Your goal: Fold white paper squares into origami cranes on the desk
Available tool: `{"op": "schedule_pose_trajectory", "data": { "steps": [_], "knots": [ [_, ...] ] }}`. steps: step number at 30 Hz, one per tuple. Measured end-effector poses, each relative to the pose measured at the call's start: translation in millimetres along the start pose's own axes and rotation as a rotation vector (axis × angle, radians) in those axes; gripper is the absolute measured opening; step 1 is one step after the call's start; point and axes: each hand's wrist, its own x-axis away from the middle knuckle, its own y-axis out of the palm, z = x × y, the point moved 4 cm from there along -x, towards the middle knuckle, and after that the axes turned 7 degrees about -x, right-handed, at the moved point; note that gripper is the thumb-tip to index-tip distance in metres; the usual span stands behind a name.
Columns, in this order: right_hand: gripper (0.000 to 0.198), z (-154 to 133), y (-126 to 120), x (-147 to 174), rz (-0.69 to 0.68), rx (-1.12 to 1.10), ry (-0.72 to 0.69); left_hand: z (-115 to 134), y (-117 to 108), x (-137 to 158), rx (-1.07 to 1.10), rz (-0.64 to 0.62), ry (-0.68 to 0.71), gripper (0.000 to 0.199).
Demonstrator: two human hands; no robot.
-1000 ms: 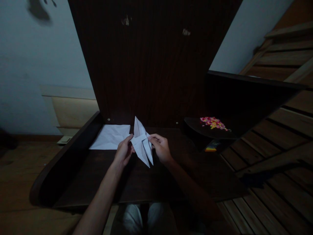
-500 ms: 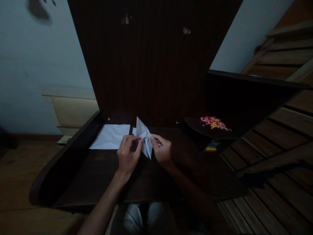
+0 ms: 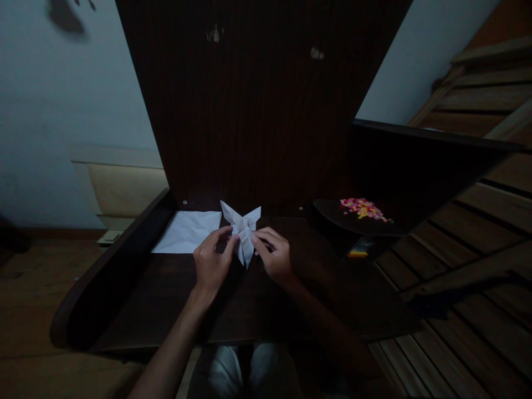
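While pinching folded white paper (image 3: 245,230) with left hand (image 3: 213,256) and right hand (image 3: 275,255) over bench (image 3: 145,302), could tear or crumple flaps (image 3: 253,215) by pulling too hard or unevenly.

Folded paper (image 3: 244,224): the left hand (image 3: 213,259) and right hand (image 3: 275,259) hide parts of its sides from me.
Colourful bits (image 3: 363,209): too small for me to identify.
Yellow-edged thing (image 3: 359,250): too dim for me to name.
Wall blotch (image 3: 66,16): blurred, cut off at the top.
Legs (image 3: 226,370): cut off below.
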Motion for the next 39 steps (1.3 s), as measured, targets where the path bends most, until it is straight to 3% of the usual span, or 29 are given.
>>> {"op": "schedule_pose_trajectory", "data": {
  "steps": [6, 9, 15, 19, 25, 29, 39],
  "knots": [
    [0.017, -2, 1, -2, -0.054, 0.010, -0.039, -3, 2, -3, -0.255, -0.065, 0.201, 0.025],
    [0.018, 0, 1, -3, -0.052, -0.046, -0.005, -6, 4, -3, -0.266, -0.085, 0.252, 0.026],
    [0.021, 16, -4, -11, 0.049, -0.240, 0.176, -9, 1, -6, -0.063, -0.096, 0.128, 0.032],
    [0.032, 26, -6, -16, 0.094, -0.319, 0.187, -6, 2, -10, 0.071, -0.201, 0.081, 0.035],
    [0.019, 16, -2, -14, 0.010, -0.028, 0.100, -5, 2, -9, 0.029, -0.177, 0.149, 0.021],
    [0.018, 5, -5, -15, 0.077, 0.218, -0.012, -7, 1, -5, -0.098, -0.188, 0.189, 0.011],
    [0.015, -1, -5, -15, 0.065, 0.341, -0.146, -11, -1, -7, -0.192, -0.161, 0.170, 0.016]
  ]
}}
